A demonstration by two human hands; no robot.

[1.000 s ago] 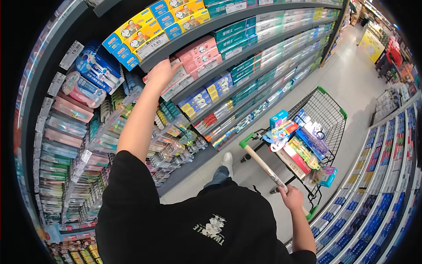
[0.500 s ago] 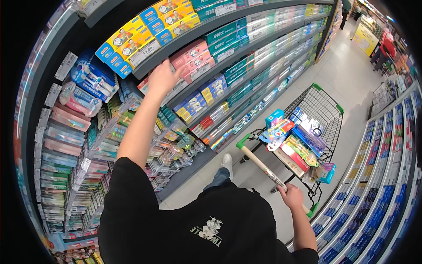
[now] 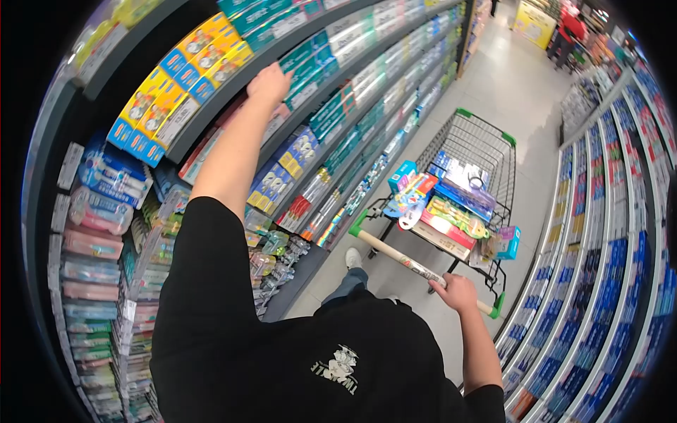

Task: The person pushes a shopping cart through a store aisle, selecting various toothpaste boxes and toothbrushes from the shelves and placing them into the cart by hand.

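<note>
My left hand (image 3: pixel 270 83) reaches to the shelf on the left, in front of pink boxes (image 3: pixel 280 114) and beside teal toothpaste boxes (image 3: pixel 305 62). Its fingers point away from me and are mostly hidden and a little blurred, so I cannot make out whether they grip a box. Closed around the right part of the handle (image 3: pixel 402 256) of a shopping cart (image 3: pixel 462 113) is my right hand (image 3: pixel 458 290). In the cart lie several packaged goods, among them a blue box (image 3: pixel 508 243), a teal box (image 3: pixel 403 176) and a red-and-white box (image 3: pixel 446 236).
Yellow-and-blue boxes (image 3: pixel 151 106) stand on the shelf left of my hand, with packaged toothbrushes (image 3: pixel 106 211) hanging below. Shelves of blue boxes (image 3: pixel 599 282) line the right side. Farther down the aisle is a person in red (image 3: pixel 570 28) near a yellow display (image 3: pixel 534 22).
My left hand has moved right along the shelf, from the left end of the pink boxes towards the teal boxes. My right hand stays on the handle. The view has shifted.
</note>
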